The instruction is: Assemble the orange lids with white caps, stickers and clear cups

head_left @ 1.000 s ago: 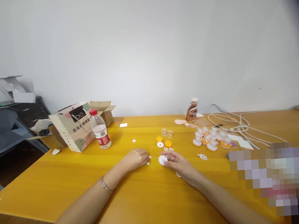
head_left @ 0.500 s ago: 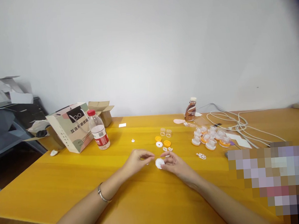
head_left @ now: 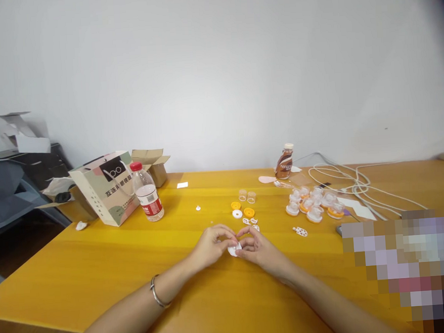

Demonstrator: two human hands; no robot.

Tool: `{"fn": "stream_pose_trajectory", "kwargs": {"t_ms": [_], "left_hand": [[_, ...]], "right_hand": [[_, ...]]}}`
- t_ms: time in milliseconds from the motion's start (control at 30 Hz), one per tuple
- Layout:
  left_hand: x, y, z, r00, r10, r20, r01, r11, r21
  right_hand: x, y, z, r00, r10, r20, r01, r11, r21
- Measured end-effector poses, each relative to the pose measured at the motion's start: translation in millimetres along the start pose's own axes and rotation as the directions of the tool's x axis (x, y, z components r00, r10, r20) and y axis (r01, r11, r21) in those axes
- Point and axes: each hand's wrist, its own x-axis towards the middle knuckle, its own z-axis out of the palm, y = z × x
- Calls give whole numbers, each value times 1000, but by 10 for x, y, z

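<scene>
Between my hands, just above the table, is a small round white plastic disc [head_left: 234, 250]. My right hand [head_left: 256, 246] grips its right edge between thumb and fingers. The fingertips of my left hand [head_left: 216, 244] are pinched together against the disc's upper side; whatever lies between them is hidden. Beyond the hands sit two orange rings [head_left: 249, 213], a white ring [head_left: 237, 214], and several small white perforated pieces [head_left: 246, 221]. Two clear cups [head_left: 251, 197] stand farther back. A lone white perforated piece [head_left: 300, 231] lies right of my right hand.
Several clear-and-orange capped pieces [head_left: 314, 214] are grouped at right, near white cables [head_left: 354, 185]. A brown drink bottle [head_left: 284, 163] stands near the wall. At left are a water bottle [head_left: 148, 194], a paper bag [head_left: 106, 197], and a cardboard box [head_left: 157, 168]. A tiny white part [head_left: 198, 208] lies behind my left hand.
My left hand has moved right and slightly down, so its fingertips now meet the white disc. The disc, in my right hand, has shifted slightly left and down and tilted.
</scene>
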Motion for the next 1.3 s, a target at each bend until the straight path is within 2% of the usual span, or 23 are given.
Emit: {"fn": "stream_pose_trajectory", "kwargs": {"t_ms": [167,300,400,500,700,900,1167,1233,1300], "left_hand": [[-7,-2,7,992,-121,38,122,992,-27],[-14,5,4,993,-112,28,113,993,-38],[-21,-14,22,994,-109,-19,108,992,-65],[-20,-35,42,994,-105,-22,100,984,-150],[20,-8,16,989,-120,84,144,901,-409],[49,-34,24,985,-171,8,152,853,-500],[49,-26,53,981,-186,-58,139,880,-455],[79,-59,8,981,-173,-91,126,916,-381],[164,-130,-70,981,-127,-150,93,972,-215]], "right_hand": [[-12,1,1,1000,-24,-1,24,1000,1],[-23,-16,9,1000,-31,-1,31,999,-13],[-35,-21,29,999,-43,4,43,999,-9],[-48,-23,46,998,-64,8,64,998,1],[-50,-56,32,996,-87,6,87,996,15],[-21,-41,11,993,-114,10,113,993,41],[-9,-8,12,997,-65,-32,67,995,68],[-8,-18,-6,997,-57,-49,60,996,69],[-9,-33,-24,996,-48,-75,53,996,70]]}}
